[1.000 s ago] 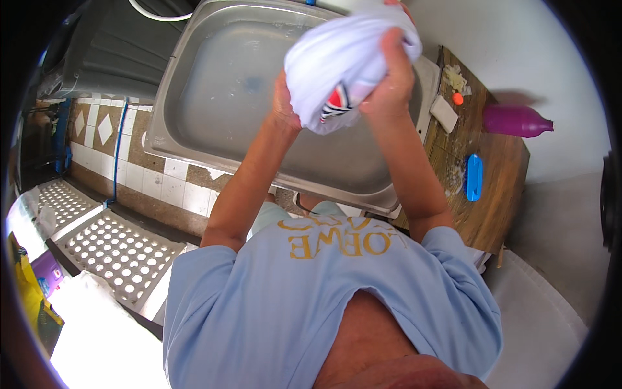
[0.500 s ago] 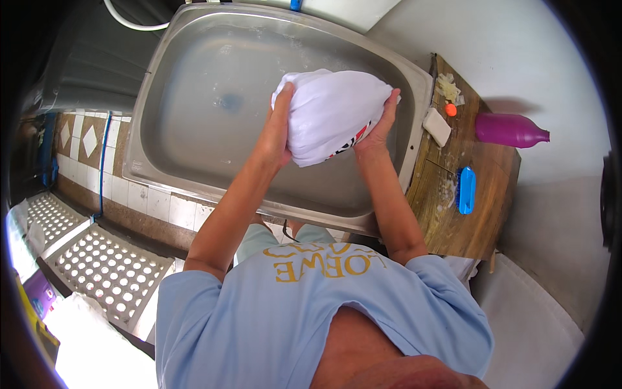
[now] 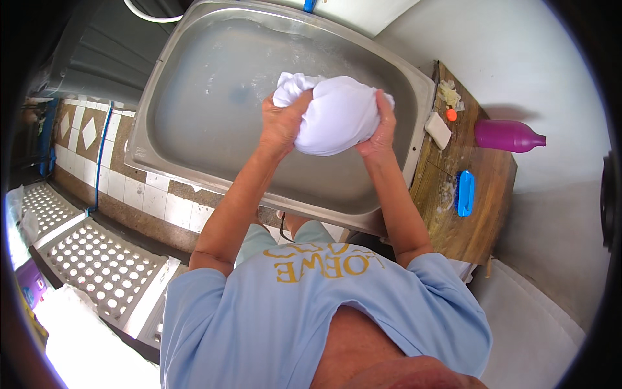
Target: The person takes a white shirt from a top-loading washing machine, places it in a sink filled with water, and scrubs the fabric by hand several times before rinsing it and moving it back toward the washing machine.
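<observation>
A bunched white cloth (image 3: pixel 337 113) hangs above a large steel sink (image 3: pixel 194 117) filled with cloudy water. My left hand (image 3: pixel 282 123) grips the cloth's left side, fingers dug into the fabric. On the cloth's right side my right hand (image 3: pixel 382 133) presses in, its fingers wrapped round the bundle. Both forearms reach up from the lower edge over the sink's front rim.
A wooden shelf (image 3: pixel 479 214) sits right of the sink with a white soap bar (image 3: pixel 438 129), a blue scrubbing brush (image 3: pixel 465 193) and a purple bottle (image 3: pixel 508 135) lying on its side. Perforated white racks (image 3: pixel 97 266) stand at lower left below a tiled wall.
The cloth and both hands have come lower and toward the sink's middle, away from the far right corner. The bundle now looks tighter and its printed patch is hidden.
</observation>
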A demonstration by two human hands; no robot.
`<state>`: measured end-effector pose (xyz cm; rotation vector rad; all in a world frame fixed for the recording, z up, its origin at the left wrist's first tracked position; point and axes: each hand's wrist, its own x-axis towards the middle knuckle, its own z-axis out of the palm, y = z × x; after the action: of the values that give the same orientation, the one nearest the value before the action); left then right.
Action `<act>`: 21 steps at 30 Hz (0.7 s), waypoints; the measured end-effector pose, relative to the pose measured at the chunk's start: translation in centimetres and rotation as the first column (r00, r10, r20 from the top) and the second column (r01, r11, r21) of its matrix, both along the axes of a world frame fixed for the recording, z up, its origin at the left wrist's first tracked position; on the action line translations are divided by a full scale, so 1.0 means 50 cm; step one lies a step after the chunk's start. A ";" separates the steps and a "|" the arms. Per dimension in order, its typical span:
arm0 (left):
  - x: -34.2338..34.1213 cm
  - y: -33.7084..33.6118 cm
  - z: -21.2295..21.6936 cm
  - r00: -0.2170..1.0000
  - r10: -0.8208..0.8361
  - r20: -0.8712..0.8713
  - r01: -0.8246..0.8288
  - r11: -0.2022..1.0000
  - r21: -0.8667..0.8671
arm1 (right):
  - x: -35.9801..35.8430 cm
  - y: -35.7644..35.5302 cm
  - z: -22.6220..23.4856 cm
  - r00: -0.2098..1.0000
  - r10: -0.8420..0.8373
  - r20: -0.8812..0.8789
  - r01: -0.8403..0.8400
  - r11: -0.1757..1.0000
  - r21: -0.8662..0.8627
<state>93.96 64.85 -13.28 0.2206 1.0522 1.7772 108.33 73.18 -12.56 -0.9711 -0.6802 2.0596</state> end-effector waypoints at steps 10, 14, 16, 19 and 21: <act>-0.026 0.009 -0.008 0.940 -0.063 0.335 0.057 0.998 0.029 | -0.034 -0.010 -0.041 0.906 0.151 -0.396 -0.178 0.983 -0.033; -0.037 0.015 0.003 1.000 0.005 -0.002 -0.005 1.000 -0.020 | -0.042 0.014 -0.043 0.969 0.084 -0.234 -0.104 0.992 -0.076; -0.042 0.018 0.018 0.953 -0.016 -0.303 0.007 1.000 -0.029 | -0.052 0.024 -0.041 0.973 0.144 -0.183 -0.158 0.985 -0.069; -0.012 0.045 0.081 0.502 -0.055 -0.863 0.095 0.995 -0.009 | -0.026 0.131 -0.165 0.902 0.361 -0.237 -0.347 0.932 0.102; 0.001 0.050 0.117 0.145 0.122 -0.982 0.081 0.988 0.135 | -0.031 0.150 -0.150 0.749 0.597 -0.286 -0.537 0.801 0.265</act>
<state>94.00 67.34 -7.45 1.7487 1.8081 1.6031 106.76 80.66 -20.06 -0.2702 -1.0217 2.5657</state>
